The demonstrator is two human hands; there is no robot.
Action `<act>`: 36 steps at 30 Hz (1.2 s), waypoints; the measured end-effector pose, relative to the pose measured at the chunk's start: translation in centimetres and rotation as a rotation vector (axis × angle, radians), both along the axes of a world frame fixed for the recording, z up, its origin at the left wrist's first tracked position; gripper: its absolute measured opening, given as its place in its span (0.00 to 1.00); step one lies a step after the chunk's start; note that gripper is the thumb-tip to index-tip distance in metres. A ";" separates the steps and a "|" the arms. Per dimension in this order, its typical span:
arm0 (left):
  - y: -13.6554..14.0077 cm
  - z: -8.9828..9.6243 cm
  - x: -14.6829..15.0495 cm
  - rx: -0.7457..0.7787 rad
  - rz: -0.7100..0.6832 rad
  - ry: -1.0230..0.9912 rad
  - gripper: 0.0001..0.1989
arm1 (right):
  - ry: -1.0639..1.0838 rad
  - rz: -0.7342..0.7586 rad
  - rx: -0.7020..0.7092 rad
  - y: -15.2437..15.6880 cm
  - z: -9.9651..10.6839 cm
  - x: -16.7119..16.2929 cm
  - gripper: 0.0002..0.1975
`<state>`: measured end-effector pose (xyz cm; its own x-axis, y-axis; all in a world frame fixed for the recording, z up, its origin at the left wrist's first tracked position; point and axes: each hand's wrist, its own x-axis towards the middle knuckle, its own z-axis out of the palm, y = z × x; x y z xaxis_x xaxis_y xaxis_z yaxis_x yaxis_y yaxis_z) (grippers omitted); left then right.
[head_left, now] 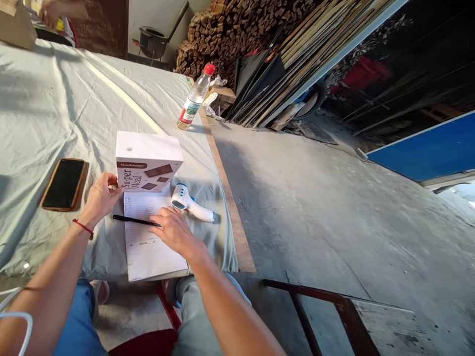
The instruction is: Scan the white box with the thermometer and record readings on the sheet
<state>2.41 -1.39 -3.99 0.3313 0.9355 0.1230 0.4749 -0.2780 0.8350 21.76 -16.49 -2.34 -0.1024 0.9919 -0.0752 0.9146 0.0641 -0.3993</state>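
Note:
A white box (pixel 148 148) printed "NutriMotion Super Meal" stands on the cloth-covered table. My left hand (pixel 101 195) is at its lower left corner, fingers curled and the fingertips against the edge. In front of the box lies a printed sheet of paper (pixel 156 257), its far end against the box. My right hand (pixel 172 227) rests over the sheet, with the end of a black pen (pixel 129 219) between thumb and fingers. The pen points left past the paper's edge. Just beyond my right hand, a white and blue infrared thermometer (pixel 193 205) lies on its side.
A smartphone (pixel 65 184) in a brown case lies left of my left hand. Towards the table's far right edge stands a plastic bottle (pixel 193 101) with a red cap. Another person's hand (pixel 61 12) shows at the top left by a cardboard box (pixel 17 24). A dark frame (pixel 315 291) is at lower right.

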 end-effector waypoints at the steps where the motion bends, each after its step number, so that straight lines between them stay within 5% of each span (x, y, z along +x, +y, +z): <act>1: -0.2 0.3 -0.2 0.030 0.031 0.094 0.11 | -0.042 0.018 -0.009 0.0 -0.1 -0.3 0.04; 6: -1.5 1.4 -1.5 0.064 -0.087 0.249 0.08 | 0.139 0.056 -0.010 -0.1 0.2 1.2 0.04; 12: -3.0 0.1 -2.4 0.077 -0.266 0.237 0.12 | 0.821 -0.249 0.194 0.1 -0.3 0.9 0.09; 16: -3.2 -1.0 -2.1 0.144 -0.300 0.344 0.16 | 0.987 -0.370 0.294 1.2 -1.6 -2.6 0.08; 25: -3.7 0.1 -1.3 0.111 -0.302 0.589 0.21 | 0.920 -0.373 0.353 2.9 -4.4 -5.8 0.09; 36: -3.9 0.2 -1.2 0.143 -0.313 0.611 0.20 | 0.780 -0.347 0.371 3.1 -5.8 -5.9 0.09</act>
